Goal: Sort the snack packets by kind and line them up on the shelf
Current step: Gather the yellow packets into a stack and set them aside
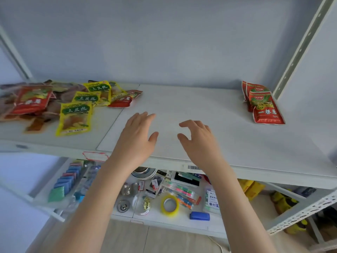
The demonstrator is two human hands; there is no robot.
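Observation:
A jumbled heap of snack packets lies at the left of the white shelf: yellow packets, red packets and brownish ones underneath. At the far right, a short overlapping row of red packets rests beside the upright. My left hand hovers over the shelf's middle, fingers apart, holding nothing. My right hand is beside it, fingers curled loosely, also holding nothing. Both hands are apart from every packet.
A white perforated shelf upright rises at the right. The lower shelf holds a yellow tape roll, a blue eraser, pens and small boxes. Yellow items sit lower right.

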